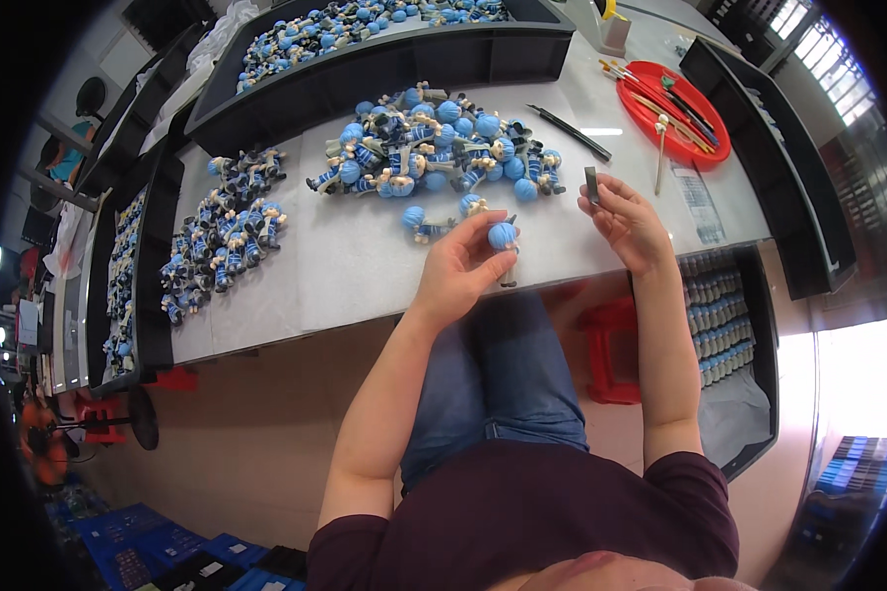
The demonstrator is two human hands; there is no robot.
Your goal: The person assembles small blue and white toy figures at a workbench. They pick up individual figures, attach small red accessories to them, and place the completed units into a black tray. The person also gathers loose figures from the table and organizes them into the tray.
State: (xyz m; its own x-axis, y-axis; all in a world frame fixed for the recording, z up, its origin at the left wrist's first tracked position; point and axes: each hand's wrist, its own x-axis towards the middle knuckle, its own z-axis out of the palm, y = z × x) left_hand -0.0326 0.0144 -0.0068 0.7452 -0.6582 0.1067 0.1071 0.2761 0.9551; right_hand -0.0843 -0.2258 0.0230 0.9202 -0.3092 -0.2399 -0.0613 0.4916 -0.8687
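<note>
My left hand (460, 272) is closed on a small figurine (503, 236) with a round light-blue head, held upright just above the table's front edge. To its right, my right hand (629, 225) pinches a small flat dark-grey piece (591, 185) between thumb and fingers; its exact kind I cannot make out. The two hands are apart. Beyond my left hand lies a large pile of similar figurines (404, 153) in blue and white. A loose figurine (414, 219) rests between that pile and my left fingers.
Another figurine heap (232, 231) lies at left beside a black tray (153, 286). A big black bin (384, 74) full of figurines stands behind. At right are a craft knife (570, 132), a red dish (721, 148) of brushes and a black tray (798, 187). Below, a box (771, 414) holds rows of figurines.
</note>
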